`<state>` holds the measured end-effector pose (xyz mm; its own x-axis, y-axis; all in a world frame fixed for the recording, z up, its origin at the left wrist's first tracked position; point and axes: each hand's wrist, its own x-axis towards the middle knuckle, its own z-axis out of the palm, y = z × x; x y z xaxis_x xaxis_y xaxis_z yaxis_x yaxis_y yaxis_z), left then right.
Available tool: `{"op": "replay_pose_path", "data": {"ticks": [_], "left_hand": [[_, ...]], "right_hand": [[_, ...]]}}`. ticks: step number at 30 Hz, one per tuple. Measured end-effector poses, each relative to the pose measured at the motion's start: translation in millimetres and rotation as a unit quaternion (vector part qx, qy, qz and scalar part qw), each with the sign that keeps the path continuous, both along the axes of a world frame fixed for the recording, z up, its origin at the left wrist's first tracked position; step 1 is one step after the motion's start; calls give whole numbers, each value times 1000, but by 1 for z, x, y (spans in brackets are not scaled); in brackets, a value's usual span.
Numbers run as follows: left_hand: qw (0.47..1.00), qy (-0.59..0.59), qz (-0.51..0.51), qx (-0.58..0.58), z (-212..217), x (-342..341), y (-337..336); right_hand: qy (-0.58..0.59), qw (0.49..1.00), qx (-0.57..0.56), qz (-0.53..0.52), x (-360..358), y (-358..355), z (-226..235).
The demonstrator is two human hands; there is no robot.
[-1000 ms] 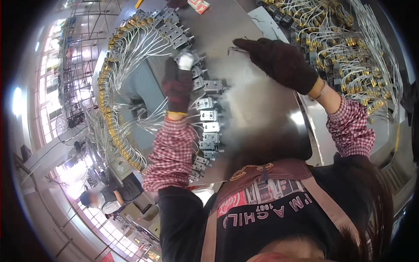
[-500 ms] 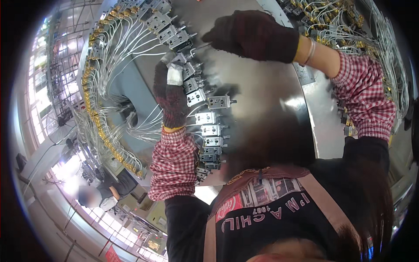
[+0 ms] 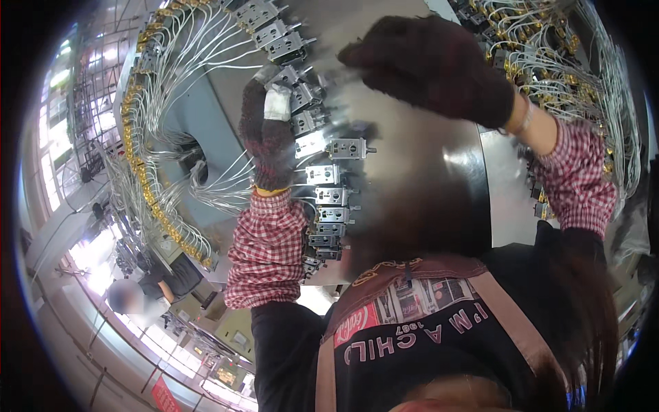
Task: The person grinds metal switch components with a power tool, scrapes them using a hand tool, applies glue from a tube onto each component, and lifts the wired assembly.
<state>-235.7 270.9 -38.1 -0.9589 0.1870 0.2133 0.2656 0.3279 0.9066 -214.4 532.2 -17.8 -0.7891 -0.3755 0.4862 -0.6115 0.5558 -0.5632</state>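
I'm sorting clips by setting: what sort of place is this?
Probably an assembly workshop: there's a curved row of small metal units, bundles of pale wires and a shiny metal worktable.

Windows (image 3: 93,257) at left glare; tabletop (image 3: 419,172) shines; right hand (image 3: 439,72) seems blurred.

Dark maroon, almost black, on the gloves of the left hand (image 3: 270,143) and the right hand (image 3: 432,72), with white on the wrap (image 3: 277,103) at the left fingers, and with small red-and-white checks on the left sleeve (image 3: 266,250) and equally on the right sleeve (image 3: 583,178). Silver-grey on the metal boxes (image 3: 348,148), whitish on the thin wires (image 3: 225,196), yellow gold on the row of fittings (image 3: 139,175), pale blue-grey on the flat panel (image 3: 218,123), and grey, becoming dark brownish toward the person, on the tabletop (image 3: 425,165). Black on the shirt (image 3: 412,374), dusty pink-brown on the apron straps (image 3: 511,319).
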Motion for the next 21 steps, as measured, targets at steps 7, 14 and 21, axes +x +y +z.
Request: {"op": "replay_pose_path", "data": {"ticks": [7,14,21], "left_hand": [[978,-93,42,183,7,12,18],[983,-29,107,148,-17,-3,7],[985,54,124,105,-23,-5,5]], "right_hand": [[-35,995,93,-8,28,-6,1],[210,903,366,-78,73,-7,-23],[291,881,348,-133,76,-8,-13]]}}
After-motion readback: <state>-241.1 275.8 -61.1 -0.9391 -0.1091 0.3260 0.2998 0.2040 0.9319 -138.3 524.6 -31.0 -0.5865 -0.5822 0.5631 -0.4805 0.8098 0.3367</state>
